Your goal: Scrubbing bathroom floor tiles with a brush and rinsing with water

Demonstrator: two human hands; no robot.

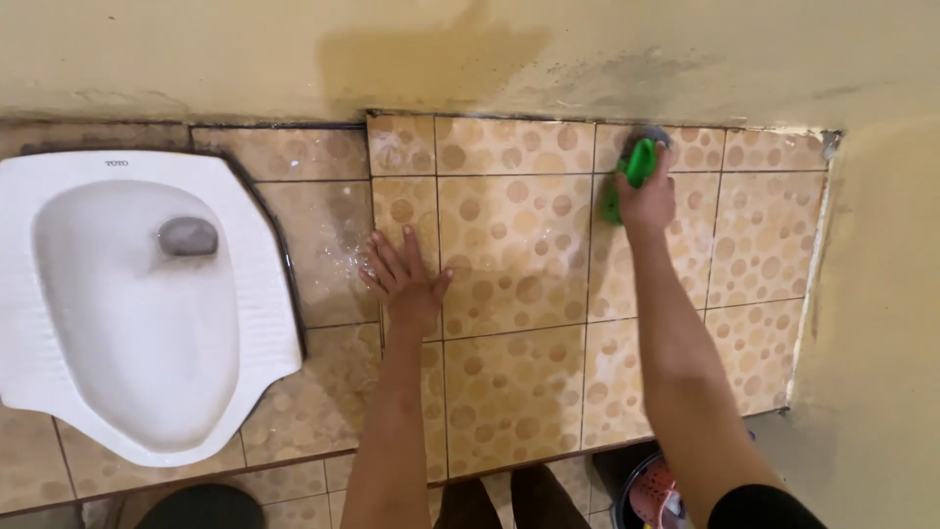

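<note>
My right hand (646,201) grips a green-handled scrub brush (638,165) pressed against the tan spotted floor tiles (514,235) near the far wall. My left hand (403,279) lies flat on the tiles with fingers spread, just right of the white squat toilet (59,294). Soapy white residue shows on the tiles around the left hand.
The yellowish wall (470,49) runs along the far edge of the tiles, with dark grime above the brush. A second wall (881,323) closes the right side. A dark bucket (636,480) with red and white items sits at the bottom right. My knees show at the bottom edge.
</note>
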